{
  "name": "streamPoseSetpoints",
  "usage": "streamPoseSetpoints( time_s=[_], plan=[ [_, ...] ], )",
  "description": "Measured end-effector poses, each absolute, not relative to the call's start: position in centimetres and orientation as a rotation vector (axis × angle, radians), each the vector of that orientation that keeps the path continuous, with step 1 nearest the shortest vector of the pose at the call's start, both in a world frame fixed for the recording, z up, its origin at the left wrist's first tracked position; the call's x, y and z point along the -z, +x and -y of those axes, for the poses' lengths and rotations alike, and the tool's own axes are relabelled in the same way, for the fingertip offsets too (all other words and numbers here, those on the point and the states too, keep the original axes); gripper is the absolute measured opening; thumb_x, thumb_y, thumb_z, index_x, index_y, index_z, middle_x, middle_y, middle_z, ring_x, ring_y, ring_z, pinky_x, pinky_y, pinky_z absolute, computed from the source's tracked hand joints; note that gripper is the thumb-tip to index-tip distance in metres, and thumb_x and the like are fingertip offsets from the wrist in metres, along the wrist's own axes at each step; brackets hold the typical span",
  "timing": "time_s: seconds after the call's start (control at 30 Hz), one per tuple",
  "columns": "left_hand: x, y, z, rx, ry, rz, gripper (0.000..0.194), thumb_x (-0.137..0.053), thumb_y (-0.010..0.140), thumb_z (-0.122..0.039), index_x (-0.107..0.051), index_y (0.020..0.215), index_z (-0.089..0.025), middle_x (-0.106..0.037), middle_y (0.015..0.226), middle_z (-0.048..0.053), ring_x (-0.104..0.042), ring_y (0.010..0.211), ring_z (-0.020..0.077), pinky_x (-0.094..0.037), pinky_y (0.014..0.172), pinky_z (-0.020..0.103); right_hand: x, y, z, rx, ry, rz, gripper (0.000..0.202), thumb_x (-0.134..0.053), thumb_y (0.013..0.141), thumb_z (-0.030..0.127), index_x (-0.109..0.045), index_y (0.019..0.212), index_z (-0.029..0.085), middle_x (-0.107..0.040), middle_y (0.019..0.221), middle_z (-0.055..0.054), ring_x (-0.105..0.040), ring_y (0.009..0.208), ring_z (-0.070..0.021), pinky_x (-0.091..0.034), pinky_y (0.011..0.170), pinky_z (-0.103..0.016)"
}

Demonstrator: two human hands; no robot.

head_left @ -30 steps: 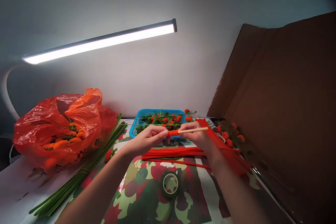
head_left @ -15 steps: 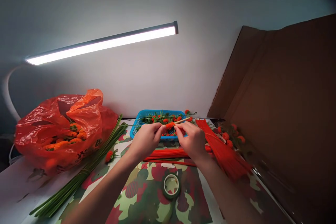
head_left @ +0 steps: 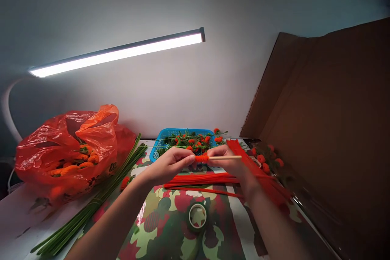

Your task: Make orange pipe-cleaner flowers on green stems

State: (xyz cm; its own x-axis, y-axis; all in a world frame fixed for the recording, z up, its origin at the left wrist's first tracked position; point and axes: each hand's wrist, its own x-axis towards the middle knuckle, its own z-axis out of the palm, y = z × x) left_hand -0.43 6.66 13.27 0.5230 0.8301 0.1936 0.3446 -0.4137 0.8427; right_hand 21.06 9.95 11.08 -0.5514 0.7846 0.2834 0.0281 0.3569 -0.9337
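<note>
A thin wooden stick (head_left: pixel 228 157) lies level in front of me, with a fuzzy orange-red pipe cleaner (head_left: pixel 201 158) coiled round it. My left hand (head_left: pixel 172 164) pinches the coil's left end between thumb and fingers. At the coil's right end, the fingers of my right hand (head_left: pixel 230 166) close on the pipe cleaner, partly behind the stick. The stick's bare end points right, across my right hand. Below lie straight red pipe cleaners (head_left: pixel 202 178), and a larger red bundle (head_left: pixel 243 156) fans out beyond my right wrist.
Behind my hands stands a blue basket (head_left: pixel 156 146) of small orange flowers. A red plastic bag (head_left: pixel 100 130) and green stems (head_left: pixel 91 205) lie left. Green tape (head_left: pixel 190 225) sits on the patterned sheet (head_left: pixel 170 235). A lamp (head_left: pixel 122 53) hangs above; cardboard (head_left: pixel 319 101) stands right.
Both hands have come lower. My right hand has turned about the stick, which now lies level instead of tilting up to the right, showing more of its bare end.
</note>
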Motion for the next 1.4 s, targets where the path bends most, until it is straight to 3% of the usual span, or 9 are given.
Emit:
streamPoseSetpoints(
  time_s=[0.2, 0.33, 0.43, 0.53, 0.7, 0.9, 1.03, 1.23, 1.4],
  plan=[
    [-13.0, -1.5, -6.5, -0.342, 2.122, -1.096, 0.039, -0.046, 0.086, -0.045, -0.056, 0.060, -0.018, -0.030, 0.052, -0.005, -0.024, 0.047, 0.0106, -0.019, 0.044, 0.024, -11.0, 21.1, -9.7, -0.874, -0.891, 2.220, 0.010, -0.072, 0.071, 0.027, -0.073, 0.067, 0.018, -0.066, 0.061, -0.001, -0.056, 0.057, -0.0121, -0.037, 0.051, -0.022],
    [-12.1, -0.5, -6.8, -0.571, 2.164, -1.446, 0.037, -0.044, 0.086, -0.043, -0.053, 0.059, -0.019, -0.045, 0.053, -0.002, -0.034, 0.049, 0.0127, -0.022, 0.046, 0.024, -10.3, 19.3, -9.3, -0.151, -1.102, 2.153, 0.013, -0.065, 0.077, 0.020, -0.069, 0.065, 0.019, -0.068, 0.066, -0.001, -0.058, 0.062, -0.0137, -0.036, 0.057, -0.024],
    [-12.1, 0.7, -7.1, -0.909, 2.061, -1.556, 0.037, -0.039, 0.088, -0.043, -0.052, 0.062, -0.019, -0.045, 0.055, -0.002, -0.037, 0.052, 0.0131, -0.025, 0.049, 0.024, -10.0, 18.3, -8.8, 0.061, -1.080, 1.933, 0.019, -0.056, 0.085, 0.023, -0.068, 0.070, 0.018, -0.065, 0.066, -0.003, -0.056, 0.062, -0.0140, -0.037, 0.059, -0.026],
    [-12.1, 1.3, -7.4, -1.121, 1.860, -1.464, 0.037, -0.040, 0.086, -0.045, -0.050, 0.063, -0.018, -0.037, 0.053, -0.004, -0.032, 0.049, 0.0113, -0.024, 0.047, 0.023, -9.8, 17.8, -8.6, -0.077, -0.981, 1.764, 0.021, -0.053, 0.087, 0.026, -0.068, 0.076, 0.017, -0.060, 0.062, -0.002, -0.052, 0.058, -0.0131, -0.038, 0.057, -0.025],
    [-11.6, 0.4, -7.9, -1.003, 1.506, -0.984, 0.041, -0.046, 0.083, -0.057, -0.051, 0.073, -0.018, -0.017, 0.051, -0.010, -0.012, 0.045, 0.0075, -0.012, 0.042, 0.021, -10.1, 18.5, -9.5, -0.765, -0.848, 1.617, 0.028, -0.059, 0.082, 0.041, -0.068, 0.073, 0.017, -0.059, 0.061, -0.001, -0.051, 0.056, -0.0119, -0.039, 0.051, -0.023],
    [-12.5, -2.1, -7.6, -0.500, 1.661, -0.778, 0.046, -0.052, 0.083, -0.056, -0.061, 0.071, -0.013, -0.025, 0.050, -0.008, -0.017, 0.047, 0.0075, -0.015, 0.045, 0.023, -10.7, 20.9, -10.5, -1.177, -0.858, 1.871, 0.028, -0.077, 0.063, 0.041, -0.069, 0.059, 0.015, -0.051, 0.048, 0.004, -0.038, 0.046, -0.0071, -0.027, 0.044, -0.021],
    [-12.8, -2.8, -7.5, -0.292, 1.847, -0.947, 0.047, -0.052, 0.081, -0.057, -0.068, 0.073, -0.014, -0.024, 0.049, -0.007, -0.018, 0.045, 0.0084, -0.014, 0.042, 0.023, -10.7, 20.7, -9.8, -0.932, -0.944, 2.093, 0.019, -0.077, 0.065, 0.035, -0.071, 0.061, 0.017, -0.058, 0.050, 0.002, -0.043, 0.046, -0.0082, -0.028, 0.044, -0.022],
    [-11.4, -0.7, -8.2, -0.757, 1.924, -1.384, 0.043, -0.048, 0.080, -0.054, -0.060, 0.063, -0.016, -0.035, 0.049, -0.005, -0.029, 0.045, 0.0098, -0.019, 0.043, 0.023, -10.2, 18.8, -9.2, -0.084, -1.168, 1.985, 0.012, -0.065, 0.079, 0.021, -0.071, 0.069, 0.021, -0.069, 0.069, -0.002, -0.059, 0.063, -0.0151, -0.038, 0.059, -0.026],
    [-11.4, 0.4, -8.6, -1.071, 1.695, -1.296, 0.040, -0.044, 0.082, -0.053, -0.052, 0.066, -0.017, -0.026, 0.050, -0.008, -0.021, 0.045, 0.0085, -0.016, 0.043, 0.021, -10.0, 18.2, -8.8, -0.165, -1.063, 1.840, 0.021, -0.050, 0.089, 0.025, -0.070, 0.086, 0.019, -0.068, 0.074, -0.005, -0.059, 0.067, -0.0163, -0.039, 0.061, -0.026]
  ],
)
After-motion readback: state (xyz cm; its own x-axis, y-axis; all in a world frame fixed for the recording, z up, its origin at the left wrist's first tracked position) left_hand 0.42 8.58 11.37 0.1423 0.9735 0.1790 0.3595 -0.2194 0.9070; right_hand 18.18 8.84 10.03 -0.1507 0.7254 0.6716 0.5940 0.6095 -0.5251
